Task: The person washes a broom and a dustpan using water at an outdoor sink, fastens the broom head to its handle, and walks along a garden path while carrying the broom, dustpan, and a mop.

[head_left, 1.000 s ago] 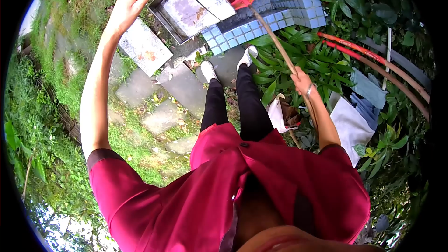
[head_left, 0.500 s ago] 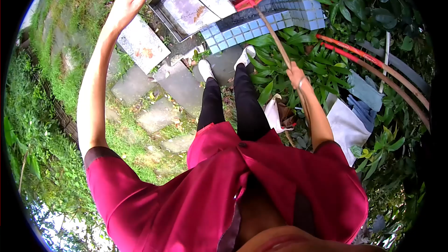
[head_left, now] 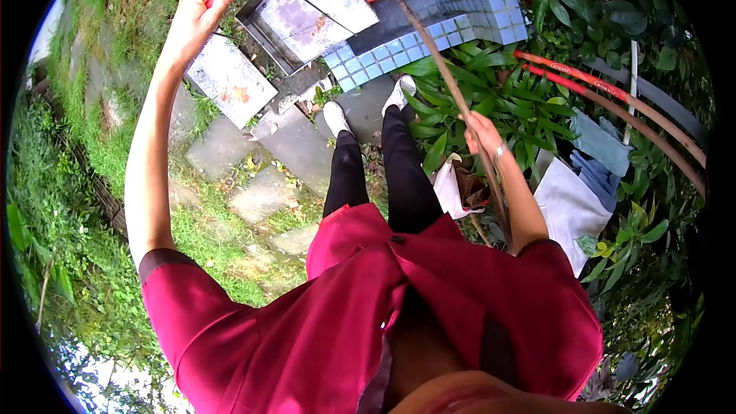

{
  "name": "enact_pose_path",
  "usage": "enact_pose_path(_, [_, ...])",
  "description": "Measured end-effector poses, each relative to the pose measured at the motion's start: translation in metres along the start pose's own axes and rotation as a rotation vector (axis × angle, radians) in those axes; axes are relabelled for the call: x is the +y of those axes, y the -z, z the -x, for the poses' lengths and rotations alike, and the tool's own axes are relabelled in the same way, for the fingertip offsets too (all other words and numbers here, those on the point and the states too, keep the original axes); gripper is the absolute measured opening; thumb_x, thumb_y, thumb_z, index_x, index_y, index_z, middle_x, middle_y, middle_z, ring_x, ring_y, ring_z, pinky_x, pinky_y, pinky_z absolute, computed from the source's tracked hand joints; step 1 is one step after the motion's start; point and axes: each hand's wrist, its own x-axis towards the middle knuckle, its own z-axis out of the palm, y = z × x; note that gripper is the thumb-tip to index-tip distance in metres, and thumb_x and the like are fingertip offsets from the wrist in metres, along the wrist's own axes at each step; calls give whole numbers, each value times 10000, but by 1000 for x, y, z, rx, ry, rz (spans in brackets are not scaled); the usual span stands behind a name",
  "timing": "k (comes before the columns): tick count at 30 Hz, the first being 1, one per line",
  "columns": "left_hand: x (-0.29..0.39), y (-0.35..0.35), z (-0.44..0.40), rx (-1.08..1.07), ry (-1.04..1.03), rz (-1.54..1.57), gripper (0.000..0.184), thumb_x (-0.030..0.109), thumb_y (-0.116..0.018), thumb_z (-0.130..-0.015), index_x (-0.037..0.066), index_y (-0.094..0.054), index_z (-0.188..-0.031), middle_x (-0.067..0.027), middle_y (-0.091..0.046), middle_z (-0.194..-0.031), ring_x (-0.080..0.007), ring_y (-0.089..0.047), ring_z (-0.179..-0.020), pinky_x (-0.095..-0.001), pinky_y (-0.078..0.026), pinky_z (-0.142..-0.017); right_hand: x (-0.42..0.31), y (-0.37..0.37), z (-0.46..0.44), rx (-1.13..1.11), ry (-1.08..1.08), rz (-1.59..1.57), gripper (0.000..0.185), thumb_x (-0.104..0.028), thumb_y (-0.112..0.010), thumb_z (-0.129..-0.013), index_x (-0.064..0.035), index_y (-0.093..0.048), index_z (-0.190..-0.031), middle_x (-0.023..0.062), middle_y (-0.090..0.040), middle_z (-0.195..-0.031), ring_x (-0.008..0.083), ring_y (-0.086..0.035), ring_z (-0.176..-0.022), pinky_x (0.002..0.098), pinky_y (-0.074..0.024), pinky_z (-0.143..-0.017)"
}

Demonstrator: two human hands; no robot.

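My right hand [head_left: 483, 136] is wrapped round the long wooden handle of a broom [head_left: 452, 84]. The broom's red head rests in the blue-tiled basin [head_left: 376, 57], its bristles blurred. Raised at the upper left, my left hand [head_left: 203, 11] is closed, with something small and red at its fingertips. A thin dark line, like a cord or rod, runs from near those fingertips across a pale stone slab [head_left: 310, 4]; whether the hand grips it is unclear. The slab lies in a dark metal frame [head_left: 268, 54] beside the basin.
White shoes [head_left: 335, 118] stand on grey paving just below the basin. Another pale slab [head_left: 230, 80] lies to the left. Leafy plants [head_left: 460, 69], red-ended hoses or poles [head_left: 590, 80] and cloths [head_left: 571, 199] crowd the right side. Grass [head_left: 207, 238] covers the left.
The broom head has moved left within the basin. My right hand has shifted slightly down with looser-looking fingers on the handle. My left hand has moved a little left and down.
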Motion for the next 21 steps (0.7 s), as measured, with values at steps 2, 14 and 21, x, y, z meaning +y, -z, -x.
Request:
enact_pose_path(2, [4,-4,-2,64,-64,6,393,382,-507,-915,86,-593,-1159,22,-464,-701,-65,-370,-623,-221,-354,-583,-4,17,-60,71,13,440,275,-262,-382,-947,-51,-449,-1110,33,-471,-574,133,-439,-366,286,-381,-334])
enact_pose_path(14, [59,0,6,277,312,538,356,417,-548,-886,86,-561,-754,98,-303,-513,-8,-242,-407,-188,-171,-380,-42,42,-2,554,324,1600,504,-302,-514,-848,-93,-375,-1285,209,-561,-1033,386,-527,-973,472,-444,-807])
enact_pose_path(21, [144,-35,-19,321,159,1179,268,237,-459,-933,81,-437,-717,57,-263,-535,-59,-213,-464,-228,-227,-445,-77,9,38,416,808,1050,367,-66,-518,-818,-71,-478,-1182,145,-579,-838,333,-545,-824,415,-450,-761])
